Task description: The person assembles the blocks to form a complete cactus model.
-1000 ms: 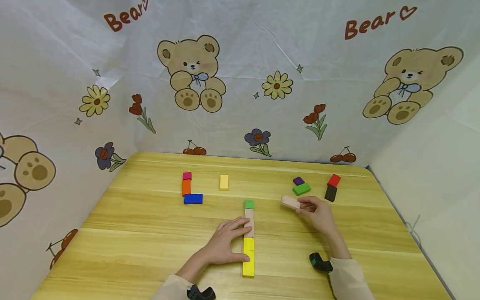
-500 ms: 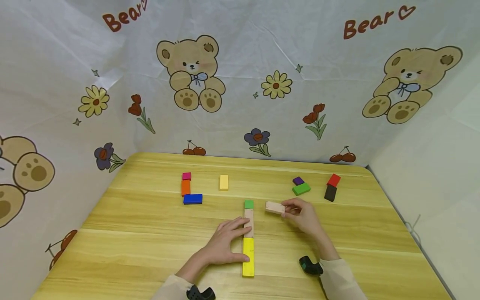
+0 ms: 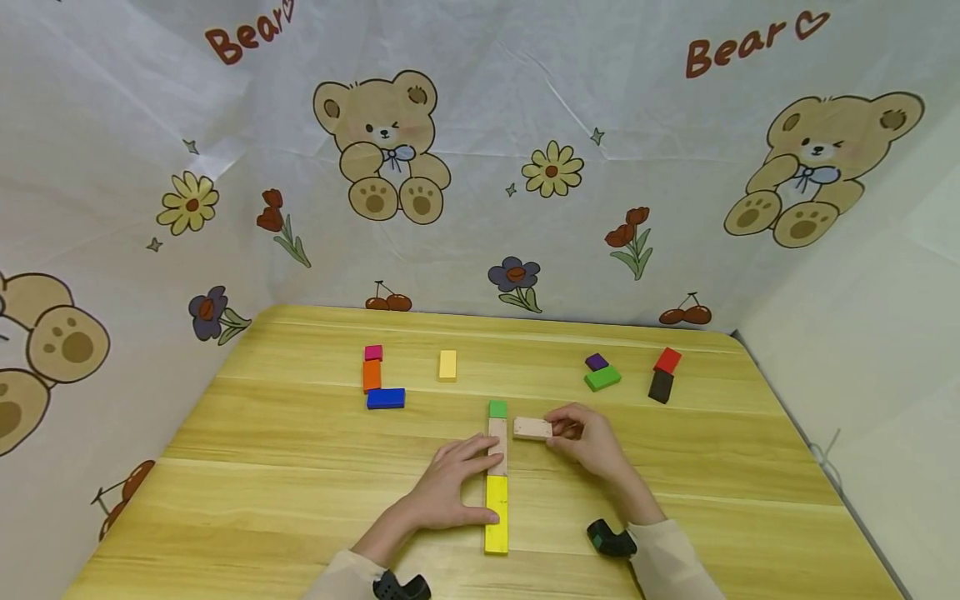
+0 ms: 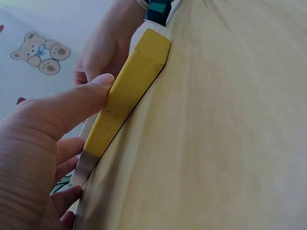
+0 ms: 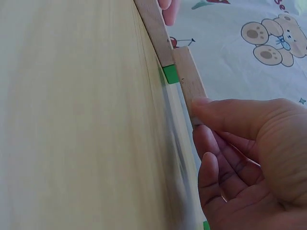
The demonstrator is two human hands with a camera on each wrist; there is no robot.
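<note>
A column of blocks lies in the middle of the table: a long yellow block nearest me, a plain wooden block behind it and a small green block at the far end. My left hand rests along the column's left side. Its thumb touches the yellow block, and its outstretched fingers lie over the plain wooden one. Just right of the column, my right hand pinches a second plain wooden block by its right end, between thumb and fingers. That block points sideways toward the column's far part.
Far left on the table lie a pink block, an orange block and a blue block. A pale yellow block lies nearby. Purple, green, red and black blocks lie far right.
My right hand has moved left and slightly nearer me, carrying the plain wooden block from beside the far-right blocks to close by the column. My left hand has stayed in place.
</note>
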